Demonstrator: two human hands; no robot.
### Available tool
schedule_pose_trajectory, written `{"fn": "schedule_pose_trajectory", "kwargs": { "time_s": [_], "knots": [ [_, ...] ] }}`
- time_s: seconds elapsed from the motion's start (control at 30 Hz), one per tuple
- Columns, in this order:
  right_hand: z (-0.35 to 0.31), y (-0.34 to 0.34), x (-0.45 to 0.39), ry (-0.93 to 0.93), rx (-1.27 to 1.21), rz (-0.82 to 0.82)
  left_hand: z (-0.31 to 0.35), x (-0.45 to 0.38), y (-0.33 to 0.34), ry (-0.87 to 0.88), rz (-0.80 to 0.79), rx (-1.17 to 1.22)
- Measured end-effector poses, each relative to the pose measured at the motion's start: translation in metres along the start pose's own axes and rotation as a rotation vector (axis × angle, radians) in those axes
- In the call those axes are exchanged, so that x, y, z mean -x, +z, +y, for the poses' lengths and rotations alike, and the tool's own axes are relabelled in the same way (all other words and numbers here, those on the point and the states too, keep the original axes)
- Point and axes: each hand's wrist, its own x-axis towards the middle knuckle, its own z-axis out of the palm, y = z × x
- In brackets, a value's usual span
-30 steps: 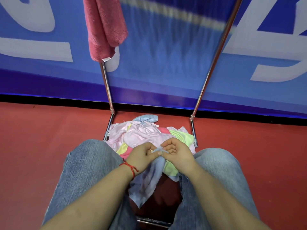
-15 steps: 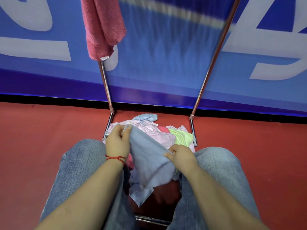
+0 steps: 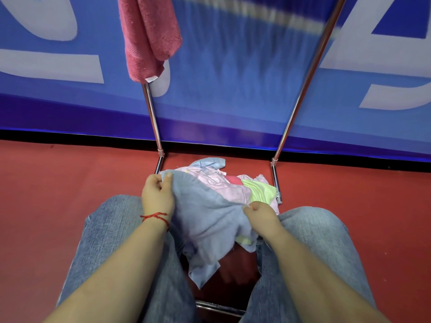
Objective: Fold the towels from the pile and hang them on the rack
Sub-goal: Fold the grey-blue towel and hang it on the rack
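Note:
A light blue towel (image 3: 207,220) is stretched between my hands over my lap. My left hand (image 3: 157,194) pinches its upper left corner, and my right hand (image 3: 258,215) grips its right edge lower down. The rest of the towel hangs between my knees. Behind it lies the pile of towels (image 3: 235,185), pink, green and pale blue, on the red floor between the feet of the rack (image 3: 151,113). A folded pink towel (image 3: 149,36) hangs at the rack's upper left.
The rack's right chrome post (image 3: 300,94) slants up to the top right. A blue banner wall (image 3: 233,78) stands right behind the rack. My jeans-clad knees (image 3: 109,229) flank the towel. A low chrome bar (image 3: 219,307) runs under my legs.
My hands, together at the towel's edge a second ago, have pulled apart. The left hand rose up and left with a corner, spreading the blue towel open. Since half a second ago little has moved.

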Motion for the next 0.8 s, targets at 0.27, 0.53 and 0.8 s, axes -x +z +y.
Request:
{"fn": "schedule_pose_trajectory", "kwargs": {
  "time_s": [0.27, 0.53, 0.8],
  "knots": [
    [-0.019, -0.009, 0.015, 0.319, -1.115, -0.315, -0.01, 0.032, 0.029, 0.001, -0.499, 0.088],
    [-0.022, -0.018, 0.014, 0.288, -1.437, -0.442, -0.005, 0.047, 0.039, -0.051, -0.673, 0.234],
    [-0.025, -0.003, 0.018, 0.017, -1.236, -0.432, 0.0, 0.049, 0.041, -0.384, -0.682, 0.516]
  ]
}}
